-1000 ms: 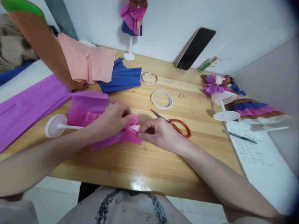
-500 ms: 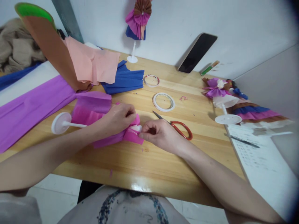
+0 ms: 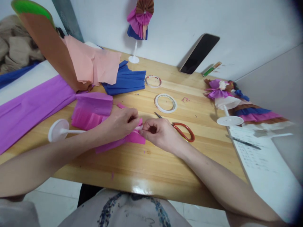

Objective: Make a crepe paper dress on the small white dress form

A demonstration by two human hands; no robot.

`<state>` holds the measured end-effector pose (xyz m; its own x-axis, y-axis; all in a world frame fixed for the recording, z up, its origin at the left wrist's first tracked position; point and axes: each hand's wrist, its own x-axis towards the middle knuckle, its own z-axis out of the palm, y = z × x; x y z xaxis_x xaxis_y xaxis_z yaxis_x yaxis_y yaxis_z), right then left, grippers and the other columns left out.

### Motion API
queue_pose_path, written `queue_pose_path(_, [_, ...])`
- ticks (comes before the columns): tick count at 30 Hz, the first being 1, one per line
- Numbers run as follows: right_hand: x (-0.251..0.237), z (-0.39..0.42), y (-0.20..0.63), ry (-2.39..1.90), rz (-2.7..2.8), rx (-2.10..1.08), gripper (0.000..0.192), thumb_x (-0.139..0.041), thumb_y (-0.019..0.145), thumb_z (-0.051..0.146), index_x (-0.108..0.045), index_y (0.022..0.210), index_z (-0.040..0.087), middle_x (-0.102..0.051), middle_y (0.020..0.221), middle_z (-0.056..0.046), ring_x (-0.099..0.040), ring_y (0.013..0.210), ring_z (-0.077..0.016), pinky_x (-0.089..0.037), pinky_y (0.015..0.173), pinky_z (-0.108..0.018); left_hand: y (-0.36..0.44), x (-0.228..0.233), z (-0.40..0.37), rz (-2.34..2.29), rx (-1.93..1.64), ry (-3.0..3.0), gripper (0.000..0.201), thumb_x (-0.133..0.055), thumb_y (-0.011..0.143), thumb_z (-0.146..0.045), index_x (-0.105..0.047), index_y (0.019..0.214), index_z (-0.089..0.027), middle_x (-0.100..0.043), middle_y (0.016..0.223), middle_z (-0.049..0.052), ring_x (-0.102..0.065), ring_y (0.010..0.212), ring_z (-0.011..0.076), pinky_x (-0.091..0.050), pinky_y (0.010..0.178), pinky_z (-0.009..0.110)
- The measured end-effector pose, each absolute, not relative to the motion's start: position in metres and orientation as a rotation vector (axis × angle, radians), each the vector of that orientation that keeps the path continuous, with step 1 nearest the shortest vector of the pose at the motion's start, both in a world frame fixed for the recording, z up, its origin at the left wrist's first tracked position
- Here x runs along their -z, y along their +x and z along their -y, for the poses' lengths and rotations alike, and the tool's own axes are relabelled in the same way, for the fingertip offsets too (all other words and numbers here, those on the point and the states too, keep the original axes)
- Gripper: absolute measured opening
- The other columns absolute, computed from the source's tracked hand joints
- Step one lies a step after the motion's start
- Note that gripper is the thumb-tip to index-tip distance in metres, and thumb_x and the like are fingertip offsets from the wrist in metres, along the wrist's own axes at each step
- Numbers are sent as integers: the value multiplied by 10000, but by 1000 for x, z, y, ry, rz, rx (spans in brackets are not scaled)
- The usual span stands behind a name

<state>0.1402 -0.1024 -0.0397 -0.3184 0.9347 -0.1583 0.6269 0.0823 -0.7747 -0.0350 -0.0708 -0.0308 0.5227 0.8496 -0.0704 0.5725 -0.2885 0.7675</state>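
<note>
Both my hands meet over bright pink crepe paper (image 3: 136, 137), which lies around the white end of a small stand. The stand's round white base (image 3: 56, 130) and its rod show left of my forearm. My left hand (image 3: 124, 123) is closed, thumb and fingers pinching the pink paper from above. Opposite it, my right hand (image 3: 159, 134) is closed too, its fingertips pinching the paper's edge by the white end. My fingers hide much of the fold. Purple crepe paper (image 3: 93, 104) lies behind my left wrist. Red-handled scissors (image 3: 183, 131) rest just beyond my right hand.
Two tape rolls, a white one (image 3: 165, 103) and a smaller one (image 3: 153, 81), lie further back. A phone (image 3: 200, 53) leans on the wall. Left are blue paper (image 3: 129, 80), peach paper (image 3: 94, 64) and a brown roll (image 3: 50, 47). Paper-dressed figures stand behind and right.
My left hand has shifted slightly right and down over the white end, so less of it shows. The stand's base has moved a little left and down.
</note>
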Motion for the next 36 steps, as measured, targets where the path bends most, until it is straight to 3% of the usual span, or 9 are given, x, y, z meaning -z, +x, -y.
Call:
queue_pose_path(7, [41, 107, 137, -1557, 2033, -934, 246, -622, 769, 175, -506, 552, 179, -468, 509, 53, -380, 470, -75, -278, 498, -228, -38, 33, 69, -1133, -463, 2063, 260, -481, 853, -207, -413, 603, -180, -410, 563, -50, -382, 560, 104, -232, 548, 275])
queue_pose_path(13, [49, 109, 142, -1135, 2168, -619, 116, -601, 803, 83, -603, 730, 173, -540, 705, 11, -490, 622, -104, -367, 571, -219, -39, 35, 67, -1130, -487, 2115, 242, -476, 855, -200, -444, 616, -173, -463, 583, -38, -412, 569, 108, -248, 558, 270])
queue_pose_path(21, [56, 106, 146, -941, 2316, -646, 297, -488, 872, 60, -722, 984, 205, -595, 877, -40, -573, 777, -141, -471, 650, -241, -40, 36, 65, -1115, -479, 2047, 230, -480, 860, -203, -516, 638, -158, -512, 606, -24, -447, 591, 116, -274, 556, 267])
queue_pose_path(29, [52, 102, 146, -951, 2291, -746, 282, -508, 873, 49, -725, 952, 211, -628, 904, -53, -603, 863, -161, -503, 727, -277, -40, 34, 66, -1047, -531, 2064, 223, -483, 848, -180, -516, 629, -157, -521, 601, -29, -448, 586, 106, -278, 556, 255])
queue_pose_path(36, [58, 103, 141, -1079, 1996, -900, 153, -634, 786, 39, -656, 739, 183, -564, 728, 13, -548, 643, -105, -429, 571, -217, -39, 30, 70, -1038, -530, 2029, 257, -480, 824, -161, -447, 570, -167, -445, 543, -52, -395, 537, 90, -260, 526, 246])
